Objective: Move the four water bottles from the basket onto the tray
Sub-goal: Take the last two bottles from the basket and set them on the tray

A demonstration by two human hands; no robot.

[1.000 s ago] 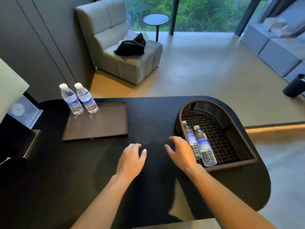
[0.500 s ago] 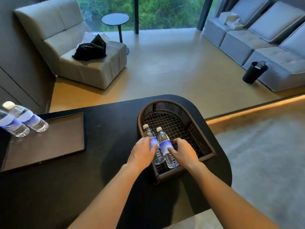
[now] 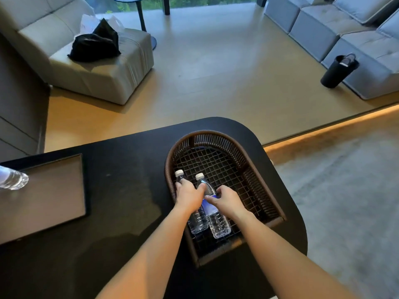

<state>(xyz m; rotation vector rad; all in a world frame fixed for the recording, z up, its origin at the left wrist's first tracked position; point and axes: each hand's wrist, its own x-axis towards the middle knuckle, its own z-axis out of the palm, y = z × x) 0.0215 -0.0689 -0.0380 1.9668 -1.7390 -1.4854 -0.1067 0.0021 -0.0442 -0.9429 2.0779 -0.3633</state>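
Observation:
Two clear water bottles with white caps and blue labels lie side by side in the brown woven basket [image 3: 250,167] on the black table. My left hand [image 3: 189,196] is wrapped over the left bottle [image 3: 196,222], near its neck. My right hand [image 3: 225,200] grips the right bottle [image 3: 218,221] around its label. Both bottles still rest on the basket's mesh floor. The brown tray [image 3: 49,197] lies at the left of the table. One other bottle [image 3: 11,180] shows at the tray's far left, cut off by the frame edge.
The black table [image 3: 121,190] has a rounded right end just beyond the basket. Behind it are a pale armchair [image 3: 90,61] with a black bag, a small round side table, grey sofas and a black bin [image 3: 336,71] on the floor.
Both hands went from the bare table into the basket and closed on the two bottles. The view swung right, so the tray slid to the left edge.

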